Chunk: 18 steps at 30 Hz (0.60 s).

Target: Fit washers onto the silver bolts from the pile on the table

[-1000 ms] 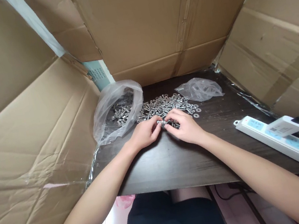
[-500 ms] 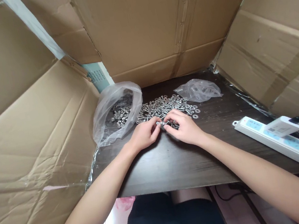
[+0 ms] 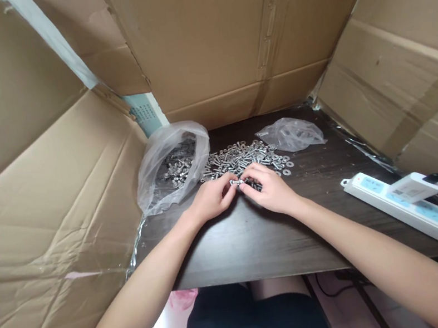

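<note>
Centrally, the left hand [image 3: 215,196] and right hand [image 3: 269,188] are clamping their fingers on a small bolt [image 3: 237,183] near the fastener heap [image 3: 239,157], seemingly fitting a part, with steady alignment being needed next.

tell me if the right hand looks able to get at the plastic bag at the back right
Probably yes: the right hand could reach over the low fastener pile to the plastic bag, though it is busy pinching a small metal fastener together with the left hand.
</note>
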Tool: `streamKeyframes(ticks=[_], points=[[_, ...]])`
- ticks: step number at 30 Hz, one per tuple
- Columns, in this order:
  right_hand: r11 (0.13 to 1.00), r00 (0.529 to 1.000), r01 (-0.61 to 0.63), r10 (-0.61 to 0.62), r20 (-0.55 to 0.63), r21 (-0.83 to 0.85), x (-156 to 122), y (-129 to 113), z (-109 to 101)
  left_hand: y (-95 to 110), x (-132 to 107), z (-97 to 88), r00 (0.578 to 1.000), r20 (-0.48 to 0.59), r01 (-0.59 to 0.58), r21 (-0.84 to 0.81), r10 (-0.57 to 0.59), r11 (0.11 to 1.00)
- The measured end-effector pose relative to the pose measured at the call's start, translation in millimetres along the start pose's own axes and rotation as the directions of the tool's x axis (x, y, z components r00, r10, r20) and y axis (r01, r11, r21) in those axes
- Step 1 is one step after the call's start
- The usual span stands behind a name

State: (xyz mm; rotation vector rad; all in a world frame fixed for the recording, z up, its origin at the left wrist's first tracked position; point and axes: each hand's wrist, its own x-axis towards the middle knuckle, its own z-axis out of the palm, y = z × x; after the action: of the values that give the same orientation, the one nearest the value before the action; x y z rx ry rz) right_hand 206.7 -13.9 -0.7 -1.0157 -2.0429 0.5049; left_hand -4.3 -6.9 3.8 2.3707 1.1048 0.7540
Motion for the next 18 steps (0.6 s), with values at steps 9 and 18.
streamKeyframes(ticks=[9,18], points=[[1.0,1.0,0.0,0.0,0.012,0.003,-0.2,1.0,-1.1,2.9,-0.7,-3.1,0.999,0.01,-0.037,-0.025,0.037,0.999],[0.999,1.0,0.001,-0.002,0.027,0.039,0.3,1.4,-1.0,2.6,-0.1,-1.8,0.99,-0.067,-0.12,0.006,0.12,0.993]])
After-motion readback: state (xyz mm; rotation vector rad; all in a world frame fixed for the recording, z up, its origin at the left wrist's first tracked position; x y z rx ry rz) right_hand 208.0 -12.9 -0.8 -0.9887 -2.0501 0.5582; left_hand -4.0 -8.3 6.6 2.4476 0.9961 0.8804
